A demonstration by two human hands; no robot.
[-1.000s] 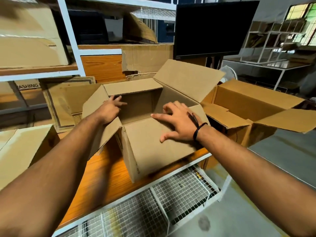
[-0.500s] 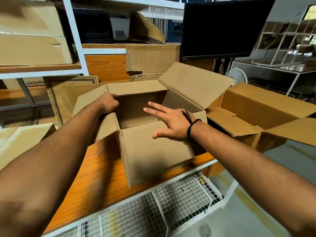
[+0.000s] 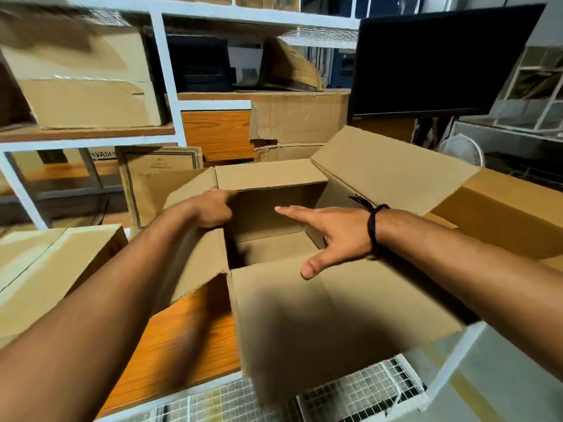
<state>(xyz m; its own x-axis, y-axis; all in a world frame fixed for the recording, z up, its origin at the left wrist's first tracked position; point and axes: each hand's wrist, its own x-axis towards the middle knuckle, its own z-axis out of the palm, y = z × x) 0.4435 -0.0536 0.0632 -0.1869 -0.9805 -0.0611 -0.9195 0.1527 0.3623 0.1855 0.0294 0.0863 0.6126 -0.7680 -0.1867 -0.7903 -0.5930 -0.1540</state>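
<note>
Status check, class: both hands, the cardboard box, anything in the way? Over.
Left hand grips cardboard box at its left rim. Right hand open, flat above the opening. Flaps all open. Second box close on right, not blocking.

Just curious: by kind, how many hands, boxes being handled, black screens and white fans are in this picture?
Hands: 2, the left hand and the right hand
Boxes being handled: 1, the open cardboard box
Screens: 1, the black screen
Fans: 1, the white fan
Total: 5
</note>
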